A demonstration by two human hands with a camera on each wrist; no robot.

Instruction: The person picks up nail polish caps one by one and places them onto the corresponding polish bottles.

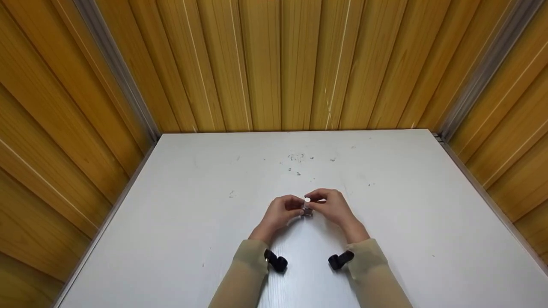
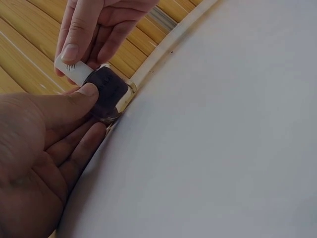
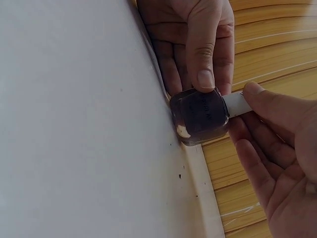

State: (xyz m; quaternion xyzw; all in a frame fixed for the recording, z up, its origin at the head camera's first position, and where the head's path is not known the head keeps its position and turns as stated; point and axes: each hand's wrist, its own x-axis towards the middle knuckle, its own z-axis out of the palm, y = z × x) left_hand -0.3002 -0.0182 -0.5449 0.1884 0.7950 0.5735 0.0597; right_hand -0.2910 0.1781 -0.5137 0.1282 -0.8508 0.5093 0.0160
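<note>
Between both hands is a small nail polish bottle (image 3: 200,118), dark with clear glass edges and printed lettering, its base at the tabletop. A white cap (image 2: 74,72) with small print tops it. My left hand (image 1: 281,212) holds the glass body, thumb on the front face and fingers behind. My right hand (image 1: 332,207) pinches the white cap between thumb and fingers. In the wrist views the cap sits in line with the bottle's neck. The fingers partly hide the bottle in the head view.
A white table (image 1: 171,214) with dark specks and scuffs spreads around the hands. Wood-patterned walls (image 1: 261,64) enclose its back and sides, with grey metal posts (image 1: 124,77) at the corners. Small black cameras (image 1: 277,262) are strapped at both wrists over beige sleeves (image 1: 244,273).
</note>
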